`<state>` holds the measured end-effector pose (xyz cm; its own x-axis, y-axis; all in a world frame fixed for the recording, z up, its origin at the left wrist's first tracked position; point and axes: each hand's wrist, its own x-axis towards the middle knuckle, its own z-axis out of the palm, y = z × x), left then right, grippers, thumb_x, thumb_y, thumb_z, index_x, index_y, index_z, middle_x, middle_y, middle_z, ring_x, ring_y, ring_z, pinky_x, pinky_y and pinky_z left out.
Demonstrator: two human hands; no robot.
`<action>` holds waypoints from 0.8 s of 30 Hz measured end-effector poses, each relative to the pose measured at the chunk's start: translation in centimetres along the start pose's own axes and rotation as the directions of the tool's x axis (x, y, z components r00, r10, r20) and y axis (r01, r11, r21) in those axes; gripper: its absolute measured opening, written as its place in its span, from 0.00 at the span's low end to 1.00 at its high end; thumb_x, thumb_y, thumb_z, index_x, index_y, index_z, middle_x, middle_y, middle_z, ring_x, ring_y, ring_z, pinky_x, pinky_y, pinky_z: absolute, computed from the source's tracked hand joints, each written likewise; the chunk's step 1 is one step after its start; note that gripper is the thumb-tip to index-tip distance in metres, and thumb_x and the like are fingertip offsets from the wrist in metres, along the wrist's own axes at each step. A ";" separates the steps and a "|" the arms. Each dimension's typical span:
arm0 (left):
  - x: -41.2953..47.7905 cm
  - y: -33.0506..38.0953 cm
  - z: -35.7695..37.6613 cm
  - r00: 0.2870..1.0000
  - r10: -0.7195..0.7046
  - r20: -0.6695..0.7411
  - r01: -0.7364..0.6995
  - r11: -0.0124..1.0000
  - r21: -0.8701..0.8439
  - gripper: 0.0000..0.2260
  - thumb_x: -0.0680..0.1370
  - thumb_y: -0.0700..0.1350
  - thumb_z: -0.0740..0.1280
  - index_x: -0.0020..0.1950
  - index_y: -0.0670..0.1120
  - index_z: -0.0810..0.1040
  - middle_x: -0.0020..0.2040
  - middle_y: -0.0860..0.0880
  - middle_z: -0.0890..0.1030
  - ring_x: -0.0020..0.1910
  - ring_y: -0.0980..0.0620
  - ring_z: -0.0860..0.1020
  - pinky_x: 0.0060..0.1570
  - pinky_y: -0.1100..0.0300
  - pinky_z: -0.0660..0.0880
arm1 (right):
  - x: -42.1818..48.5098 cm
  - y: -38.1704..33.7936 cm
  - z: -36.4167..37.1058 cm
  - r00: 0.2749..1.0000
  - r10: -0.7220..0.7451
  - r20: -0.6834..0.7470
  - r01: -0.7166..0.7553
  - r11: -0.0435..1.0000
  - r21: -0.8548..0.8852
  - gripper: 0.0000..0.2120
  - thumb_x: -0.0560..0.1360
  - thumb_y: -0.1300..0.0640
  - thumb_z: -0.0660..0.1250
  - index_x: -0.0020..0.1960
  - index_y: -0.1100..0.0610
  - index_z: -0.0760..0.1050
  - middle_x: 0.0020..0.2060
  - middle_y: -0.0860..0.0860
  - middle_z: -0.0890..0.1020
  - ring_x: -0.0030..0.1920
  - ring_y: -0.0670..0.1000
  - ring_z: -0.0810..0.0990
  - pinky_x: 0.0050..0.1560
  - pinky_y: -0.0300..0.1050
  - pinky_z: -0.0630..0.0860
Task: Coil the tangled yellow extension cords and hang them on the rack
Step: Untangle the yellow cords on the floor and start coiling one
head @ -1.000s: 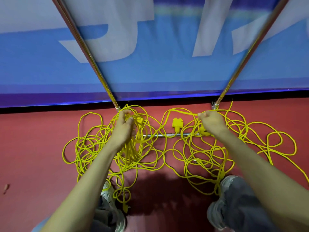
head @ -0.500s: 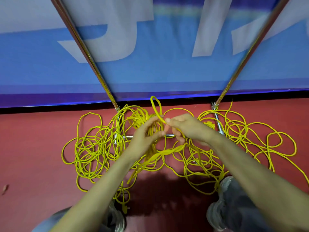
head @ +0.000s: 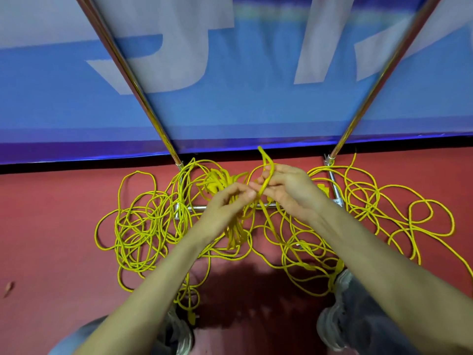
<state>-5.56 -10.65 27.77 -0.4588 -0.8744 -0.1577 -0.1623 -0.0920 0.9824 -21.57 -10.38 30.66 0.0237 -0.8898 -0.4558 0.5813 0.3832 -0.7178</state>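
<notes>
We're deep in yellow extension cords (head: 143, 226).
Our right hand (head: 289, 193) pinches a loop; left hand (head: 225, 208) grips a bundle, half hidden; rack (head: 172, 149) top cut off.

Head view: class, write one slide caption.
Left hand and right hand hold a yellow extension cord loop over the tangle at the rack base.

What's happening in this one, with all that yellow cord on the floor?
A person stands over tangled yellow cords spread across the red floor at the foot of a metal rack. The right hand pinches a loop that sticks up, and the left hand grips a bundle of gathered strands hanging below it. Most of the cord lies loose; none hangs on the rack in view.
</notes>
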 end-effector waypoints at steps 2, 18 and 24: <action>-0.2 -0.2 0.2 0.999 0.020 0.030 -0.020 1.000 -0.002 0.10 0.72 0.49 0.72 0.51 0.51 0.77 0.40 0.50 0.71 0.37 0.54 0.70 0.42 0.65 0.69 | 0.1 -0.3 0.0 1.000 0.018 0.009 -0.018 1.000 0.006 0.15 0.73 0.79 0.51 0.50 0.64 0.69 0.34 0.56 0.71 0.35 0.52 0.75 0.48 0.50 0.81; 0.6 -0.5 -0.3 0.959 -0.120 -0.257 0.100 0.991 -0.091 0.06 0.79 0.42 0.67 0.46 0.49 0.84 0.33 0.53 0.75 0.25 0.59 0.66 0.29 0.65 0.65 | 0.7 2.9 -1.5 0.996 -0.060 0.067 0.089 0.589 -0.803 0.06 0.76 0.63 0.65 0.52 0.56 0.74 0.41 0.53 0.76 0.35 0.46 0.73 0.35 0.36 0.69; 1.1 0.1 -2.7 0.925 -0.049 -0.376 0.047 0.999 -0.016 0.09 0.81 0.45 0.64 0.43 0.51 0.81 0.28 0.55 0.70 0.27 0.58 0.66 0.31 0.63 0.63 | 3.4 1.5 -6.8 0.969 -0.149 -0.195 -0.033 0.710 -0.703 0.06 0.78 0.62 0.62 0.46 0.55 0.77 0.38 0.50 0.76 0.24 0.39 0.67 0.22 0.29 0.60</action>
<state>-3.68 -12.87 27.93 -0.0885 -0.9836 -0.1571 -0.1695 -0.1405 0.9755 -26.12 -11.09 24.46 -0.2221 -0.8712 -0.4378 -0.1601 0.4755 -0.8650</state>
